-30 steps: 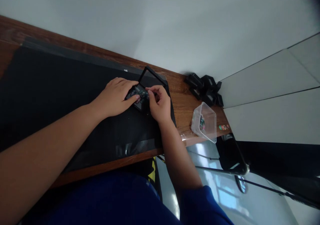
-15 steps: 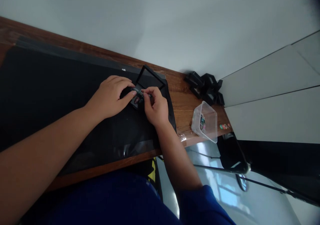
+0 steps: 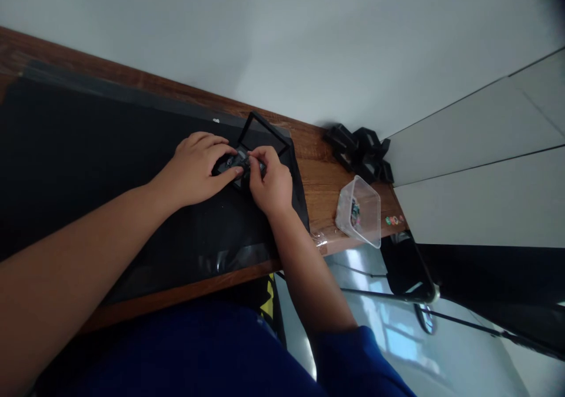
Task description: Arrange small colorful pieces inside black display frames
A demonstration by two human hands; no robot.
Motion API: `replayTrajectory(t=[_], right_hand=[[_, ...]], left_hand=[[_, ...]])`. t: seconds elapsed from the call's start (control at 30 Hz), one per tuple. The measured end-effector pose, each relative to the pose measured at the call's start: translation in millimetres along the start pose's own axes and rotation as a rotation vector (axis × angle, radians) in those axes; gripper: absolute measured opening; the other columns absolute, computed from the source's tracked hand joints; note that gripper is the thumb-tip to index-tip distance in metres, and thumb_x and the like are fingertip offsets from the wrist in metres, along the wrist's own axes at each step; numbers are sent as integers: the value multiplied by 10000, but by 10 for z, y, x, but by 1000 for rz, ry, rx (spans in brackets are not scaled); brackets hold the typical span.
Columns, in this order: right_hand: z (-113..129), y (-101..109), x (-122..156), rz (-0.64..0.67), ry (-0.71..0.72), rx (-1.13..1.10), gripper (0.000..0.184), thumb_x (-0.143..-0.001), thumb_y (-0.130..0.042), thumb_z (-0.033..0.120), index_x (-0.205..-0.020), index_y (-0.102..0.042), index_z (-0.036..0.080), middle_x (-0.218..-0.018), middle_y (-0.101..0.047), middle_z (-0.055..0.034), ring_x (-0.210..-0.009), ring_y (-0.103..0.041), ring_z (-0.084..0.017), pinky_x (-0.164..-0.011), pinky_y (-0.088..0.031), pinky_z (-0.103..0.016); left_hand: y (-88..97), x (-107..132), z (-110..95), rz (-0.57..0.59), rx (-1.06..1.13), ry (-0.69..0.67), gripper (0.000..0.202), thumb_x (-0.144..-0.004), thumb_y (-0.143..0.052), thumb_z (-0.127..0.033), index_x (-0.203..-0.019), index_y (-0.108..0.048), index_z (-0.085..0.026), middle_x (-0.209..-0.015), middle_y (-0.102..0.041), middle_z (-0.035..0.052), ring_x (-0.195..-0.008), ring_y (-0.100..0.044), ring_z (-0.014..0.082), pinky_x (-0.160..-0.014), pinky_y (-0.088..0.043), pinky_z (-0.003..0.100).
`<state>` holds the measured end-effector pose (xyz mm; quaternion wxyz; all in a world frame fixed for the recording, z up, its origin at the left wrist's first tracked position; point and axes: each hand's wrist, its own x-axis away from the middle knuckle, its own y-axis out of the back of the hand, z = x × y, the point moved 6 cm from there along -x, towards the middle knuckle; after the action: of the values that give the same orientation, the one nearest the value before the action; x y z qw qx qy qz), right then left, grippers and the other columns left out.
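A small black box (image 3: 241,150) with a windowed lid (image 3: 265,132) raised on its far side lies on the black mat. My left hand (image 3: 200,164) grips it from the left, with the fingers at the far edge and the thumb across the near part. Inside, small dark pieces partly show between my hands. My right hand (image 3: 272,179) is closed in a pinch at the box's right side, thumb and forefinger together over the inside. Whatever those fingertips hold is too small and covered to make out.
A clear plastic tub (image 3: 359,212) with small colourful pieces stands on the wooden table (image 3: 315,179) to the right. Several small coloured rings (image 3: 392,220) lie beyond it near the edge. Several black boxes (image 3: 359,150) are heaped by the wall. A white scrap (image 3: 216,120) lies on the mat (image 3: 110,144).
My right hand has shifted slightly left and up over the box, still pinching. A reddish-brown piece visible in the box before is now covered. My left thumb has slid slightly right.
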<state>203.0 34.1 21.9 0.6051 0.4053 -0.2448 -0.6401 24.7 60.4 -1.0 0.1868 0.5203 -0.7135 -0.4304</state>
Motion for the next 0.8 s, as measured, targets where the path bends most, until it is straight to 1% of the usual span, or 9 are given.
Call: replayTrajectory(t=[0.1,0.23,0.4,0.53,0.63,0.7,0.8], right_hand=[[-3,-3,4,18,-6,18,93,-1144,-592,293,-1190,-673,284,-1203,-875,-48,-983,-837,-258,-844,-582,-350],[31,-35,10,64,38,33,117,-1147,-587,300,-1215,-682,284,-1200,-875,-42,-1012,-840,-265,-843,-572,-355],[29,-38,17,49,61,41,132,-1149,-579,317,-1222,-684,284,-1181,-876,-36,-986,-837,-265,-817,-560,-354],[5,-32,20,23,80,14,119,-1143,-596,323,-1203,-689,281,-1164,-873,-31,-952,-825,-245,-799,-556,-342],[-21,14,25,-59,107,-71,124,-1146,-594,335,-1202,-688,277,-1157,-868,-29,-837,-780,-199,-751,-546,-327],[-53,80,38,-169,121,-151,149,-1160,-576,365,-1191,-689,273,-1160,-863,-37,-769,-736,-174,-717,-539,-324],[-117,175,78,-326,129,-243,195,-1169,-563,416,-1161,-692,270,-1098,-845,-43,-724,-687,-161,-680,-530,-321]], left_hand=[[-5,4,-15,14,3,-3,633,-1065,-522,-624,-1483,-813,-248,-1686,-692,129,-1647,-515,441,-1378,-381,640],[-23,2,-15,13,9,-2,640,-1074,-531,-611,-1519,-801,-237,-1721,-663,140,-1668,-487,449,-1385,-364,657],[-46,2,-8,15,-4,-1,651,-1079,-543,-607,-1557,-775,-231,-1754,-629,143,-1688,-458,448,-1398,-351,652],[-45,14,-14,14,-12,-2,676,-1095,-536,-591,-1643,-716,-237,-1778,-601,145,-1699,-433,451,-1407,-330,664],[-44,21,-15,22,-24,-3,641,-1106,-539,-608,-1640,-728,-307,-1788,-593,106,-1706,-419,440,-1414,-320,659],[-50,22,-10,43,-38,7,611,-1107,-547,-633,-1597,-766,-341,-1796,-584,86,-1715,-405,440,-1420,-312,654],[-59,22,2,77,-57,28,614,-1112,-535,-657,-1589,-777,-353,-1812,-565,81,-1736,-378,442,-1432,-289,654]])
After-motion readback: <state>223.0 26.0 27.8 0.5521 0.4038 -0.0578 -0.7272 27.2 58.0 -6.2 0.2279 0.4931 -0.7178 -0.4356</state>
